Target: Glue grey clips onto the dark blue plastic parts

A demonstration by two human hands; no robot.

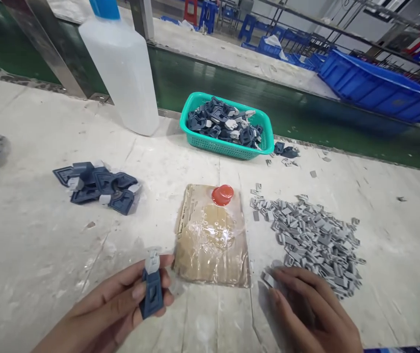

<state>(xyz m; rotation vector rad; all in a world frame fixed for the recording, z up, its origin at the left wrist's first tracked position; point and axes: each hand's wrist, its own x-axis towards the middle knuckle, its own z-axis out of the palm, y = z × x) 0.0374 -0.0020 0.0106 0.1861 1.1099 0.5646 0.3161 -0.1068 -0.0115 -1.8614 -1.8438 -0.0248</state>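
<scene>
The left hand [121, 304] is closed around a dark blue plastic part [152, 289] with a grey cap on its far end, pinching it upright between thumb and fingers at the near left of the bench [29, 245]. The right hand [313, 309] lies flat, palm down, with its fingers loosely spread; its fingertips [274, 274] touch a small grey clip [268, 279] at the near edge of a pile of grey clips [313, 238]. It grips nothing.

Between the hands lies a brown card wrapped in clear film [212, 240], with a red blob [222, 194] on its far end. Farther left sits a heap of blue parts [97, 186]. At the far edge stand a green basket [195, 132] full of the same parts and a tall white bottle [121, 63].
</scene>
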